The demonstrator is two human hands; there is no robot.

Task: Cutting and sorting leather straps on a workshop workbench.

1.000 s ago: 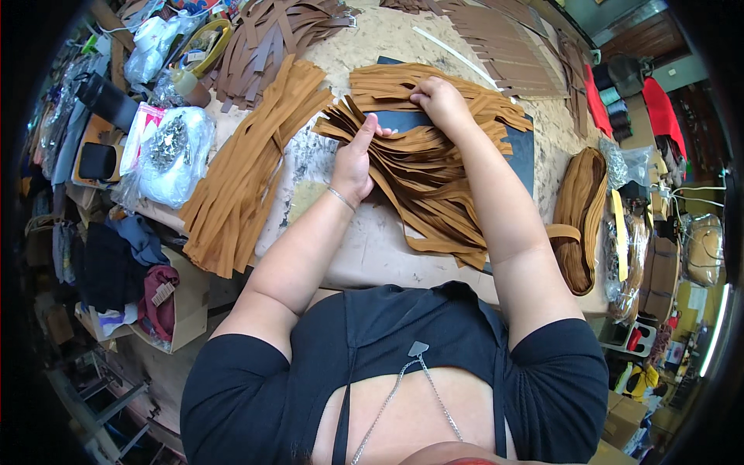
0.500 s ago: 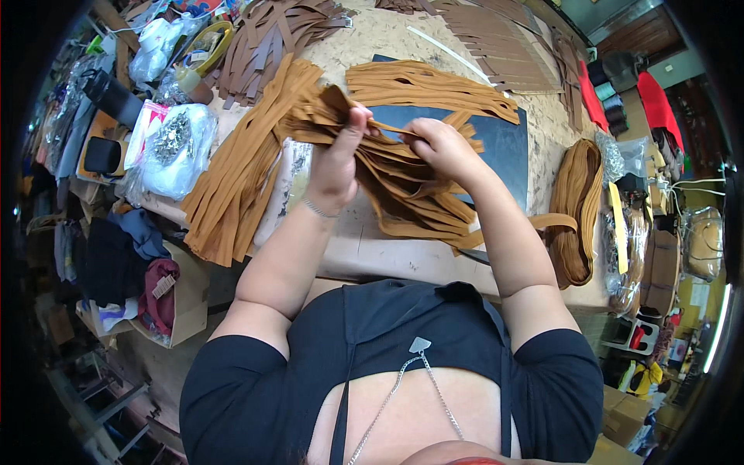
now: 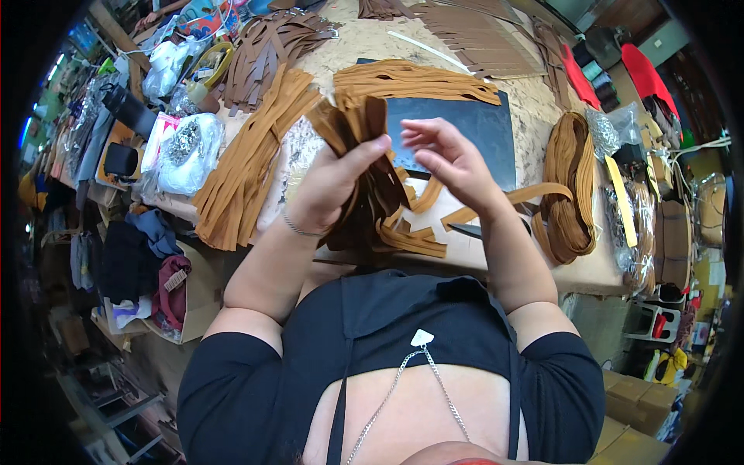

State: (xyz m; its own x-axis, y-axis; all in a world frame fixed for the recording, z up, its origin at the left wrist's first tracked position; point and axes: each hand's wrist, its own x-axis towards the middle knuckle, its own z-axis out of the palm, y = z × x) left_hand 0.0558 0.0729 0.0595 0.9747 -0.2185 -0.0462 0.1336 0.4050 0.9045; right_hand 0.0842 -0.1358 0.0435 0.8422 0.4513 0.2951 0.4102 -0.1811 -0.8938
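Observation:
My left hand point(image 3: 337, 174) grips a bundle of tan-brown leather-like strips point(image 3: 364, 128), with its thumb across the near side. The bundle's upper ends fan out above the fist, and the rest hangs down toward the table edge. To the right of the bundle my right hand point(image 3: 449, 159) is held in the air, fingers apart and nothing in them. Short loose strips point(image 3: 415, 236) lie by the table's near edge. A dark pointed blade point(image 3: 467, 230) shows beside my right forearm, which hides part of it.
A coiled strap roll point(image 3: 570, 190) stands at the right, its loose end reaching left. Strip piles lie at the left point(image 3: 248, 170) and at the back point(image 3: 418, 81), partly on a dark mat point(image 3: 484, 132). Clear bags point(image 3: 186, 151) crowd the left edge. A cardboard box point(image 3: 203, 294) holds cloth.
My right hand has let go of the strips and opened. The bundle in my left hand has swung from slanting rightward to hanging down, uncovering the mat and the blade.

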